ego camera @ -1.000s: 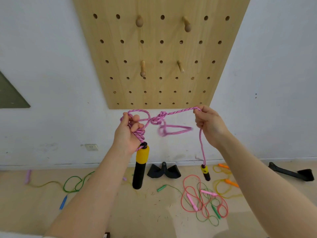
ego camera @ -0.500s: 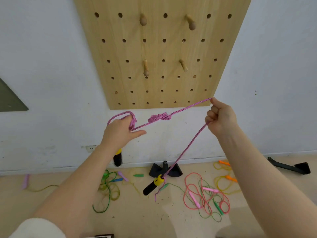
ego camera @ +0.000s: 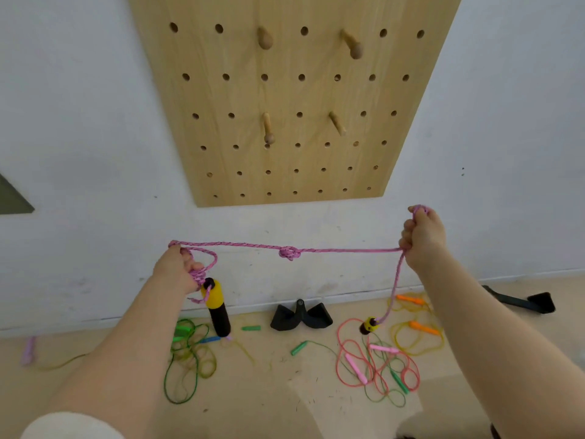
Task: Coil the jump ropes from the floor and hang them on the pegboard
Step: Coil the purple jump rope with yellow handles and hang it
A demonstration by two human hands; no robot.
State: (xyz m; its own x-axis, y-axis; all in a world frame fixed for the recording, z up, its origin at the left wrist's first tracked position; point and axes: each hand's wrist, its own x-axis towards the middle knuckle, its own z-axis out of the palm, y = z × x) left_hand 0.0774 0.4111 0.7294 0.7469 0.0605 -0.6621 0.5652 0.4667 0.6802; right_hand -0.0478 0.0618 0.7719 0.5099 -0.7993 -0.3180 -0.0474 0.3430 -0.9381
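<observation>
Overhead, both hands point(ego camera: 177, 267) point(ego camera: 422, 237) grip pink rope point(ego camera: 348, 249) taut below pegboard point(ego camera: 285, 99), above rope-littered floor point(ego camera: 272, 391).

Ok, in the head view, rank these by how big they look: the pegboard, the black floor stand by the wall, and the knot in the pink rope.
Largest to smallest:
1. pegboard
2. black floor stand
3. knot
The knot is nearer the camera, yet looks smallest.

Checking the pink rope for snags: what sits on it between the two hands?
In the head view, a knot sits about midway on the taut pink rope between left hand and right hand.
</observation>
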